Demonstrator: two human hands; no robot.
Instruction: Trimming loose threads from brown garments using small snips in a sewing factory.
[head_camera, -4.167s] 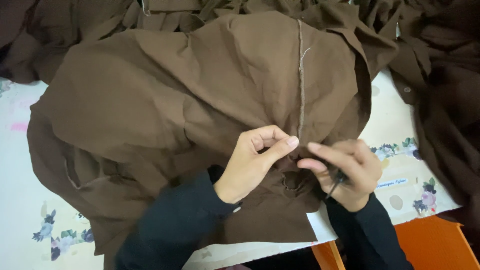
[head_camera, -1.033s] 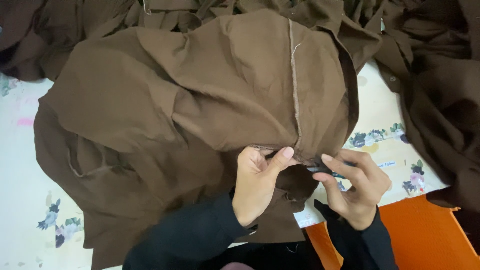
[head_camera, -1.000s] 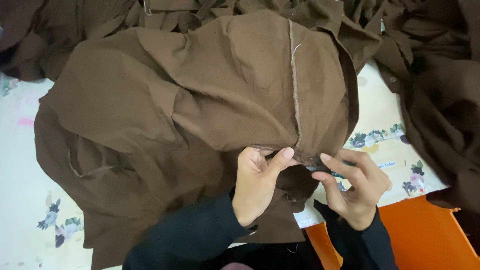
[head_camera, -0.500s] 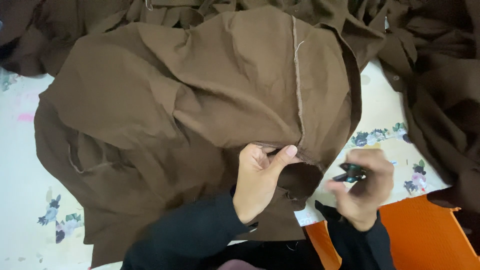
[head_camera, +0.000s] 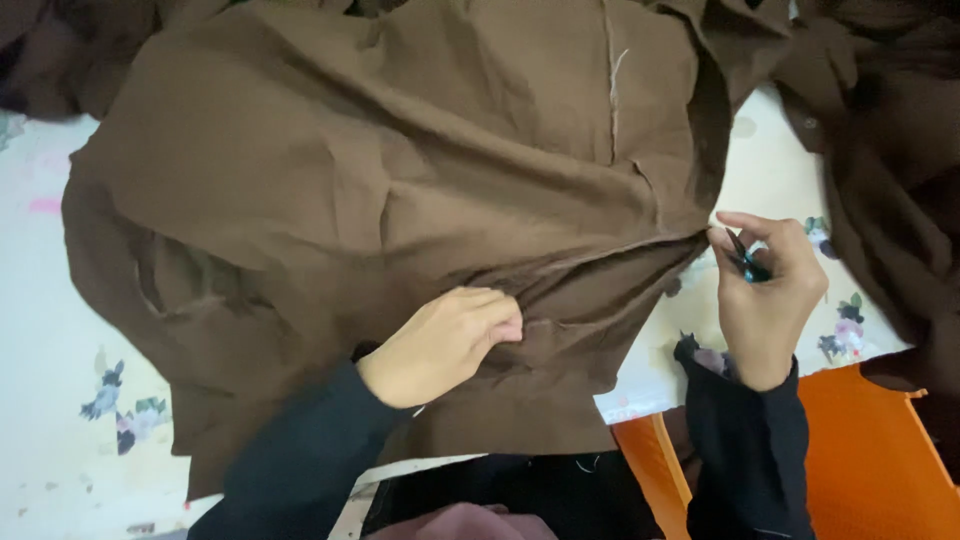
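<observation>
Plainly soft, light and floppy, the brown garment (head_camera: 400, 170) lies spread on the floral surface (head_camera: 45, 400), the left hand (head_camera: 445, 345) pinching a fold, the right hand (head_camera: 765, 295) clenched on small snips (head_camera: 746, 260) at its edge.

A large brown garment (head_camera: 380, 190) lay spread and rumpled across the flowered surface, a pale seam running down its far right part. Its near right edge was pulled taut. Small dark snips (head_camera: 746, 262) stood just right of that edge.
</observation>
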